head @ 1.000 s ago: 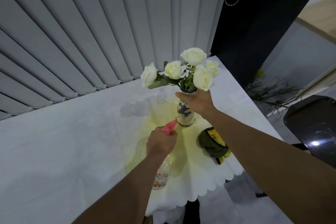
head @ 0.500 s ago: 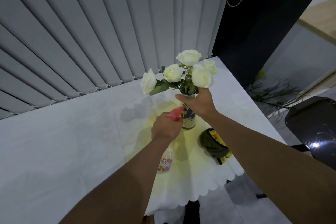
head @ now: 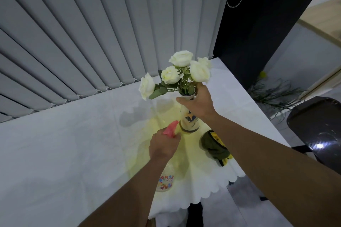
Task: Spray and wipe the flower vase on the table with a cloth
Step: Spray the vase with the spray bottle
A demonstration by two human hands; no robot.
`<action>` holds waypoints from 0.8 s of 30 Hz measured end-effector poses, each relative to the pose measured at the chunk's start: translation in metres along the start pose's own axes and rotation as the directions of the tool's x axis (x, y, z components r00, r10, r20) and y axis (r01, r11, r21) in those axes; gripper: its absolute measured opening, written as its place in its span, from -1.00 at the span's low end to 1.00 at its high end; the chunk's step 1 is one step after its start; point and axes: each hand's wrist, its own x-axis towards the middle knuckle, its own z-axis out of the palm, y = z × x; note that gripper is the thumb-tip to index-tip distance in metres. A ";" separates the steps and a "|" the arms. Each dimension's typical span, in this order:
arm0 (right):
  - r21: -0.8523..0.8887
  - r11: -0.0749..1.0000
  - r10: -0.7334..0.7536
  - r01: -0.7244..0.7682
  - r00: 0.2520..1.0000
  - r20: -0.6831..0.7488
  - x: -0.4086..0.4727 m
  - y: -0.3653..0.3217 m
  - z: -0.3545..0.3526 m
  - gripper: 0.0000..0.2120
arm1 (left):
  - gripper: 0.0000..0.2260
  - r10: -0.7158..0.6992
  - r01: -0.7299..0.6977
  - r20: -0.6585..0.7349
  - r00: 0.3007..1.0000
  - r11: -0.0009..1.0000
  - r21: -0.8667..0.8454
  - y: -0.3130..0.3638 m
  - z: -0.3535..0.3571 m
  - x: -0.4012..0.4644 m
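Observation:
A pale ceramic vase (head: 190, 121) with dark blue markings stands upright on a round yellow cloth mat. White roses (head: 181, 72) rise from it. My right hand (head: 198, 102) grips the vase around its neck. My left hand (head: 164, 145) holds a clear spray bottle (head: 166, 180) with a pink trigger head (head: 171, 128), whose nozzle points at the vase's lower body from close by. A crumpled green and yellow cloth (head: 215, 146) lies on the mat just right of the vase, under my right forearm.
The white table (head: 64, 153) runs along grey vertical blinds (head: 92, 33). Its right edge drops off beside a black chair (head: 317, 127) and a dark plant on the floor (head: 275, 94). The mat's scalloped rim (head: 212, 190) overhangs the near edge.
My left hand has drawn the spray bottle back a little from the vase after coming in close. My right hand keeps its grip on the vase neck.

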 end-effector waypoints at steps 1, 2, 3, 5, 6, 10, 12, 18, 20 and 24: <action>0.001 1.000 -0.003 0.003 1.000 -0.010 0.000 0.000 0.001 -0.63 | -0.64 0.013 -0.013 0.022 1.000 1.000 -0.002 0.000 0.000 -0.001; -0.001 1.000 0.005 -0.005 1.000 -0.022 0.000 0.000 0.001 -0.64 | -0.64 0.013 -0.013 0.036 0.999 1.000 0.001 0.000 0.000 -0.001; -0.007 1.000 0.017 -0.018 0.999 -0.030 -0.001 0.001 0.001 -0.64 | -0.63 0.006 -0.006 0.038 0.999 1.000 0.004 0.000 0.000 -0.001; -0.031 0.999 0.026 -0.027 0.999 -0.025 -0.003 0.003 -0.001 -0.64 | -0.63 -0.022 0.022 0.023 0.999 1.000 0.003 -0.002 0.001 -0.002; -0.035 0.999 0.023 -0.024 1.000 -0.017 -0.005 0.003 -0.003 -0.65 | -0.64 -0.038 0.038 0.010 0.999 0.999 0.008 -0.002 0.001 -0.002; 0.024 0.998 0.060 -0.059 0.998 -0.015 -0.008 0.006 -0.007 -0.69 | -0.70 0.012 -0.011 -0.035 0.999 1.000 0.018 0.001 -0.002 -0.003; 0.030 0.994 0.102 -0.102 0.995 -0.001 -0.007 0.005 -0.008 -0.67 | -0.78 0.077 -0.079 -0.085 0.993 0.997 -0.023 0.001 -0.005 -0.001; 0.033 0.993 0.110 -0.111 0.993 0.050 -0.007 0.006 -0.011 -0.63 | -0.83 0.210 -0.321 -0.398 0.893 0.917 -0.237 0.001 -0.026 0.015; 0.030 0.994 0.103 -0.104 0.993 0.060 -0.009 0.006 -0.010 -0.63 | -0.76 0.197 -0.330 -0.428 0.882 0.907 -0.262 -0.003 -0.030 0.022; 0.024 0.995 0.094 -0.095 0.993 0.065 -0.011 0.005 -0.008 -0.62 | -0.61 0.142 -0.295 -0.464 0.875 0.914 -0.278 -0.021 -0.033 0.027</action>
